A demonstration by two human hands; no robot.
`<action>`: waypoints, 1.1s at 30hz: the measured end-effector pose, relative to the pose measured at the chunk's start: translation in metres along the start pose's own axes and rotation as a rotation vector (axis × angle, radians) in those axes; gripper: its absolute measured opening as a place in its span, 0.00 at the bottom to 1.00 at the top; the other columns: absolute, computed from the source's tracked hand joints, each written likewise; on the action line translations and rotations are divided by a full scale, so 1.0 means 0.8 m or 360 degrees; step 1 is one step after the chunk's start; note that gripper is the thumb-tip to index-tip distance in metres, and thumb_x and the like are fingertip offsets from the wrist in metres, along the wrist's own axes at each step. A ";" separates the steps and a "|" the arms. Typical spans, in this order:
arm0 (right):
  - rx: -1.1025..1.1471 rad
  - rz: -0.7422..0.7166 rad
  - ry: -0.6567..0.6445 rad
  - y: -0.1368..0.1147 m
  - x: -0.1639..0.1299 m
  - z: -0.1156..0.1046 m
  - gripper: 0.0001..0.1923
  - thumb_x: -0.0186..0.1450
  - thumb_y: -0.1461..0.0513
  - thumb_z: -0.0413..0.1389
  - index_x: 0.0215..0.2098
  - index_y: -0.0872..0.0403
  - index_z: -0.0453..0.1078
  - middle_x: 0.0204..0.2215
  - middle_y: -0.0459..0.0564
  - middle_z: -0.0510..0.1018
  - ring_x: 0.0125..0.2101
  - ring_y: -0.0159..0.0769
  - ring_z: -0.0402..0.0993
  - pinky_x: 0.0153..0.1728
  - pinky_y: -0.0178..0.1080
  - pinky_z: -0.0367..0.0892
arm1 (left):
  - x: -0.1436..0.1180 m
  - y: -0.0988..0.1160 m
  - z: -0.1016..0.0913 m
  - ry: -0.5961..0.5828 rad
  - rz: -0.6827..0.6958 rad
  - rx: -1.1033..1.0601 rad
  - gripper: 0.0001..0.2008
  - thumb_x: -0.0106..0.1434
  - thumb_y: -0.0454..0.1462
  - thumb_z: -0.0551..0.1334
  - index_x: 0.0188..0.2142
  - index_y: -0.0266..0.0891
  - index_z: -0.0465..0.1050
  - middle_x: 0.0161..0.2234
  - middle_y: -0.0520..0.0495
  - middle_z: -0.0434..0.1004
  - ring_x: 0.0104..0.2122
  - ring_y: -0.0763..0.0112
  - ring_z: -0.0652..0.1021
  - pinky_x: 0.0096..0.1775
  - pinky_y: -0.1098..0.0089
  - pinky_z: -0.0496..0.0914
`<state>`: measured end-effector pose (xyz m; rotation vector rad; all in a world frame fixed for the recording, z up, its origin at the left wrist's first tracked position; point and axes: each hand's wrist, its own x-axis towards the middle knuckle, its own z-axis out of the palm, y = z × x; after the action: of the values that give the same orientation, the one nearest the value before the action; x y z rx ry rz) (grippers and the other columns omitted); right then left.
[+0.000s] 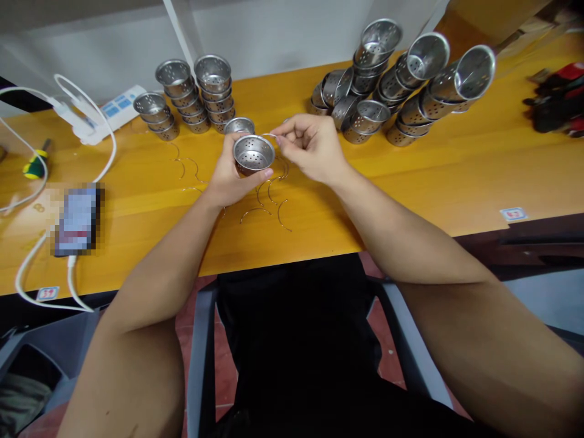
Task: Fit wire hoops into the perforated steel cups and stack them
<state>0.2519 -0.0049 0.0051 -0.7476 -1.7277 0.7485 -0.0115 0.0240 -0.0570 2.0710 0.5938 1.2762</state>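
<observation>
My left hand (232,176) is wrapped round a perforated metal cup (254,153), its open top tilted toward me. Between thumb and forefinger, my right hand (312,146) pinches a thin curved wire (269,135), whose far end meets the cup's right rim; whether it is hooked in, I cannot tell. Just behind the held cup shows another metal cup (239,125), partly hidden. Several loose curved wires (283,216) lie scattered on the yellow table under and around my hands.
Stacks of perforated cups stand at the back left (213,91) and back right (410,85). On the left are a phone (77,220) with a white cable, a power strip (112,114) and a screwdriver (36,164). Dark red-and-black tools (559,100) lie far right.
</observation>
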 end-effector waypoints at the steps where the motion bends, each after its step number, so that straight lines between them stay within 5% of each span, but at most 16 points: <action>1: -0.0078 -0.0011 -0.0018 -0.003 -0.002 0.001 0.18 0.79 0.45 0.76 0.47 0.49 0.84 0.30 0.45 0.75 0.28 0.35 0.68 0.31 0.40 0.74 | 0.000 0.001 0.001 -0.0011 0.0020 0.0030 0.51 0.66 0.69 0.82 0.73 0.53 0.62 0.62 0.43 0.82 0.56 0.56 0.88 0.56 0.53 0.87; 7: -0.0330 -0.0022 -0.0022 -0.007 -0.008 0.009 0.04 0.81 0.59 0.70 0.48 0.50 0.85 0.27 0.43 0.69 0.29 0.36 0.65 0.34 0.41 0.72 | 0.002 0.007 0.006 -0.0049 0.0150 0.0154 0.49 0.67 0.69 0.82 0.73 0.55 0.62 0.61 0.43 0.83 0.55 0.54 0.87 0.55 0.48 0.87; 14: -0.0268 0.0085 0.0025 0.001 -0.006 0.015 0.04 0.81 0.60 0.70 0.47 0.50 0.82 0.30 0.44 0.69 0.31 0.37 0.66 0.38 0.43 0.75 | 0.003 0.006 0.005 -0.0047 0.0249 0.0142 0.47 0.69 0.67 0.81 0.74 0.56 0.62 0.61 0.42 0.83 0.55 0.54 0.88 0.55 0.48 0.87; 21: -0.0162 0.0180 0.0127 -0.014 -0.011 0.030 0.06 0.76 0.59 0.72 0.48 0.46 0.80 0.28 0.42 0.63 0.30 0.40 0.64 0.36 0.43 0.76 | 0.000 0.011 0.009 0.0001 0.0019 0.0215 0.56 0.56 0.71 0.87 0.70 0.53 0.66 0.57 0.45 0.81 0.55 0.50 0.89 0.63 0.45 0.85; 33: -0.0004 0.0322 0.0101 -0.045 -0.009 0.039 0.08 0.71 0.60 0.73 0.40 0.47 0.78 0.26 0.44 0.70 0.28 0.38 0.65 0.26 0.38 0.70 | 0.002 0.037 0.012 0.0049 -0.0136 0.0270 0.50 0.56 0.72 0.86 0.64 0.50 0.73 0.52 0.47 0.84 0.50 0.53 0.89 0.66 0.43 0.85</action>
<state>0.2193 -0.0361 0.0215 -0.9478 -1.6120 0.8504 -0.0004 0.0017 -0.0387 2.1409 0.8209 1.2478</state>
